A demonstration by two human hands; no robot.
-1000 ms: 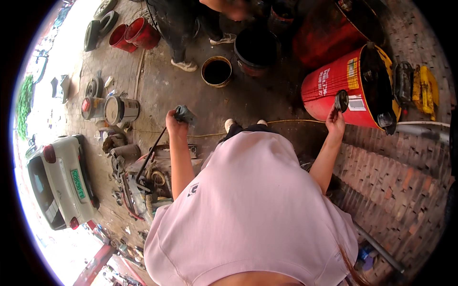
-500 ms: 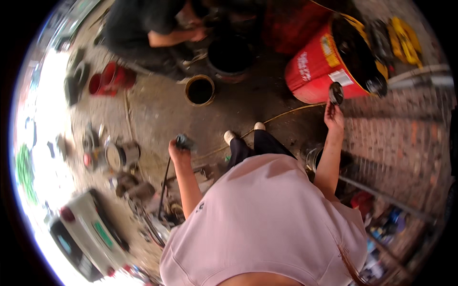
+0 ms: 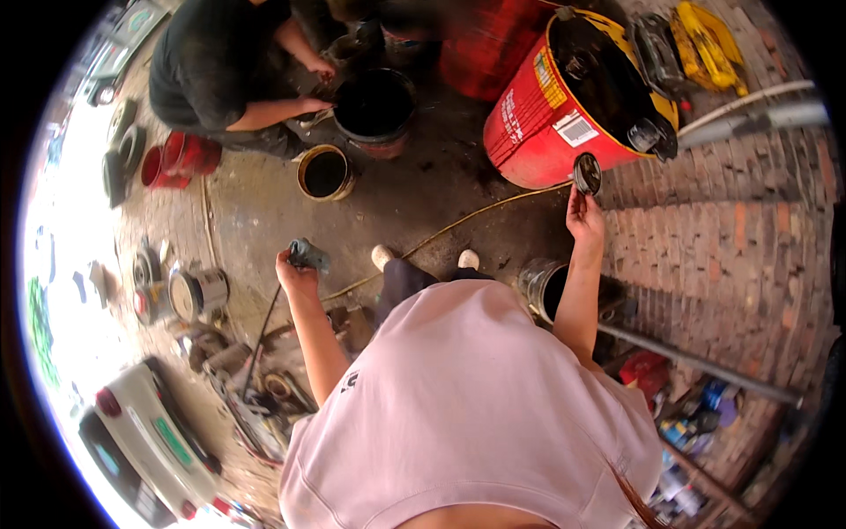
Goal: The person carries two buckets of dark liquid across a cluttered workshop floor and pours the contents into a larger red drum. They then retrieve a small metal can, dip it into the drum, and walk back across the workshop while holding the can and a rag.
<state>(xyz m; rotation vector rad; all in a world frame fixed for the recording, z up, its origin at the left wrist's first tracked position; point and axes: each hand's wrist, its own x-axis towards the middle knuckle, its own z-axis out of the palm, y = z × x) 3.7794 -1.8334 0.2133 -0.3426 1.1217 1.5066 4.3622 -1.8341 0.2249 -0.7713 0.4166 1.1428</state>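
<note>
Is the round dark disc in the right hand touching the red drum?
Cannot tell. In the head view the right hand holds the disc up against the lower edge of the red drum; the two overlap, with no plain gap or contact.

A dark round cap (image 3: 587,173) is held up beside the red drum; a crumpled greenish rag (image 3: 308,255), seemingly, hangs low.

We've got both arms stretched forward and spread apart, elbows slightly bent. Our left hand (image 3: 298,271) is curled closed in a grip, and our right hand (image 3: 584,217) reaches higher, fingers pinched together at the tips.
</note>
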